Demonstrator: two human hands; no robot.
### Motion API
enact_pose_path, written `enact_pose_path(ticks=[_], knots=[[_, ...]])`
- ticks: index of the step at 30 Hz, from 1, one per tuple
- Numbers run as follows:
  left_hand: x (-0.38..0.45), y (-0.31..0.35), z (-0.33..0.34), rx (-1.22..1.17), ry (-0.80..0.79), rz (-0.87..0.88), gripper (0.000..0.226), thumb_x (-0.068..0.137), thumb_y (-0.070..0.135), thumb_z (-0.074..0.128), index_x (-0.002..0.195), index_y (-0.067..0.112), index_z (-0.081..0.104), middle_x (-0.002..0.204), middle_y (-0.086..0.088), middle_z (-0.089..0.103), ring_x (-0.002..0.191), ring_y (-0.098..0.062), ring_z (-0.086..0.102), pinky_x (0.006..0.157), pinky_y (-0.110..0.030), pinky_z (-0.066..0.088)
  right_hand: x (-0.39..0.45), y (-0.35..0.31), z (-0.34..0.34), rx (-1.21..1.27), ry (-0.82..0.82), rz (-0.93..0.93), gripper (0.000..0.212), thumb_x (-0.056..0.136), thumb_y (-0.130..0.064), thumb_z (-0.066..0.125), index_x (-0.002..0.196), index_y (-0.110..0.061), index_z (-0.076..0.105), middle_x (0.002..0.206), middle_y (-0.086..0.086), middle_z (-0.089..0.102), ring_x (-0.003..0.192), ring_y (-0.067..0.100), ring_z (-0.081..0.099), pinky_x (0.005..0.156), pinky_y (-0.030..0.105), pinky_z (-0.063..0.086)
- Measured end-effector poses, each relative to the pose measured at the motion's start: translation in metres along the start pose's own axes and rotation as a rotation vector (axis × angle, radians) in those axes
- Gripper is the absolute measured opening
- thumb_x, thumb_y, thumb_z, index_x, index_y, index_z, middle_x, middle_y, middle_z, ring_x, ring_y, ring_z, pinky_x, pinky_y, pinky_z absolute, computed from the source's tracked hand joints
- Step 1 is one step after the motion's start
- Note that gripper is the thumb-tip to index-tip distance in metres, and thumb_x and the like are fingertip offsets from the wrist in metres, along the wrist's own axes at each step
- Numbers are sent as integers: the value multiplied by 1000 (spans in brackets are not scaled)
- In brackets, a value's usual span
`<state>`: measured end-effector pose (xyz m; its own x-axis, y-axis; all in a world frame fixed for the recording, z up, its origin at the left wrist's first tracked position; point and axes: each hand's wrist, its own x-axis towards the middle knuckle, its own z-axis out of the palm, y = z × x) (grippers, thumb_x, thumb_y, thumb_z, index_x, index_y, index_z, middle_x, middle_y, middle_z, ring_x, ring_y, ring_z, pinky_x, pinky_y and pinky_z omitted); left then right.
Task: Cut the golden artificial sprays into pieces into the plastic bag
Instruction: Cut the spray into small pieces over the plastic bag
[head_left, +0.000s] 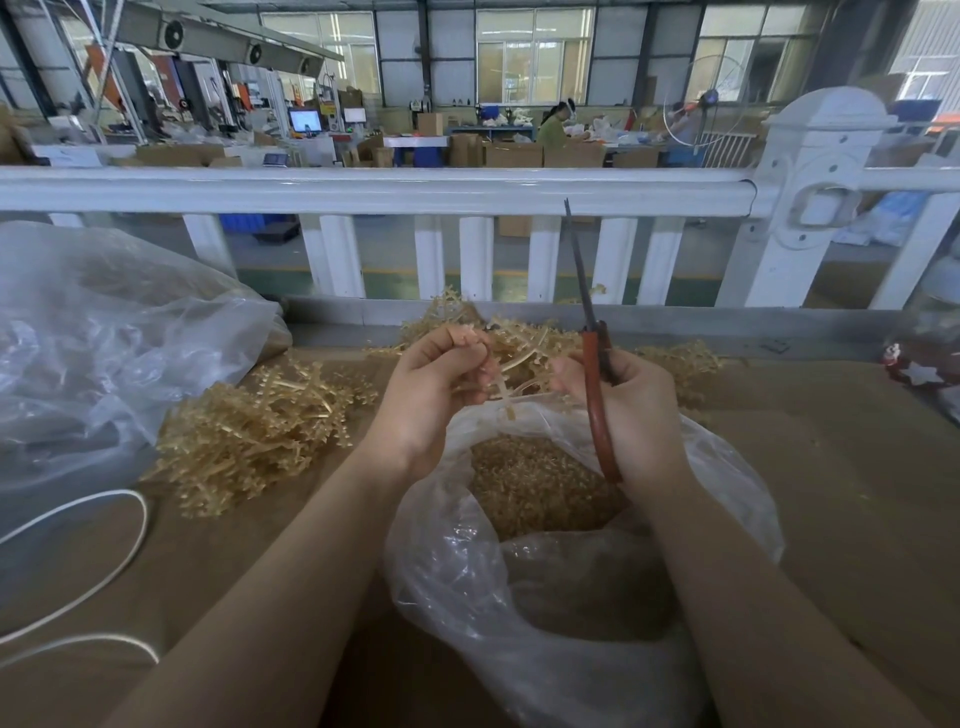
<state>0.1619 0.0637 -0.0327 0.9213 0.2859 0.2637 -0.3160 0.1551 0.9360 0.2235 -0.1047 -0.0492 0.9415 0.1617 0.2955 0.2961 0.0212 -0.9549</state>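
My left hand (434, 387) pinches the stem of a golden artificial spray (519, 358) held above the open clear plastic bag (447, 566). Cut golden pieces (530, 483) fill the bag's bottom. My right hand (631, 410) grips red-handled scissors (592, 364), with the blades closed and pointing up toward the railing. Some right fingers also touch the spray's branches. The bag sits on the brown table between my forearms.
A pile of uncut golden sprays (260, 436) lies left of the bag, with more sprays (680, 364) behind my hands. A large clear bag (104, 338) sits at far left, a white cord (104, 561) below it. A white railing (363, 189) borders the table.
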Motion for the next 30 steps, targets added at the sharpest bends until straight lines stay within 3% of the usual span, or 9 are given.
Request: enact_pose_path(ticks=[7,10,14,17,21,24,26,28,30], knots=[[1,-1,-1,-15,53,-36,20,97,3,50,85,11,64,70,0,62,66,-14,55,69,-29,44,0,1,-2,43,-91,-12,17,83,-27,79,88,-10,77,84,3,76,83,15,73,75,15,54],[1,1,-2,-126,12,-84,9,94,17,60,88,11,63,72,0,63,63,-11,55,64,-26,45,-1,1,-2,95,-101,-25,13,88,-19,76,90,-7,75,79,2,76,76,10,72,71,15,52],[-3,1,1,-17,-134,-195,31,76,42,74,89,14,67,76,1,64,63,-9,55,62,-20,46,-3,-1,-1,112,-134,-26,12,87,-18,77,90,-6,75,78,3,76,68,8,70,67,18,53],[-6,-1,7,40,-149,-210,17,70,31,79,79,19,71,75,4,65,66,-8,53,65,-21,43,-4,-1,1,70,-175,-24,9,87,-21,78,84,-13,77,81,4,76,81,18,74,79,30,56],[-7,-2,10,33,-102,-162,10,71,24,76,74,17,69,70,4,63,71,-9,54,68,-24,40,-4,-2,3,21,-214,-25,11,87,-23,78,83,-13,77,80,2,76,84,21,73,80,29,56],[-8,-2,11,32,-86,-143,16,73,26,74,82,14,69,80,-2,68,77,-11,61,74,-27,42,-5,-3,4,10,-249,-29,13,87,-22,77,80,-11,77,78,4,76,76,18,72,75,25,56],[-8,-1,12,41,-79,-133,18,76,26,73,87,12,70,85,-6,70,83,-14,65,76,-26,46,-6,-5,3,42,-275,-18,13,90,-19,75,78,-15,77,77,7,75,58,10,64,63,20,52],[-7,-1,13,45,-72,-107,13,79,26,71,84,15,71,82,-4,72,82,-13,68,74,-25,49,-7,-7,2,103,-289,-8,18,92,-15,71,75,-18,76,77,11,74,47,4,53,49,13,43],[-8,-2,14,58,-65,-73,10,80,26,70,81,17,72,76,-1,73,78,-11,69,73,-24,51,-7,-8,1,121,-282,-1,19,93,-14,69,76,-17,75,77,14,73,46,7,48,45,14,39]])
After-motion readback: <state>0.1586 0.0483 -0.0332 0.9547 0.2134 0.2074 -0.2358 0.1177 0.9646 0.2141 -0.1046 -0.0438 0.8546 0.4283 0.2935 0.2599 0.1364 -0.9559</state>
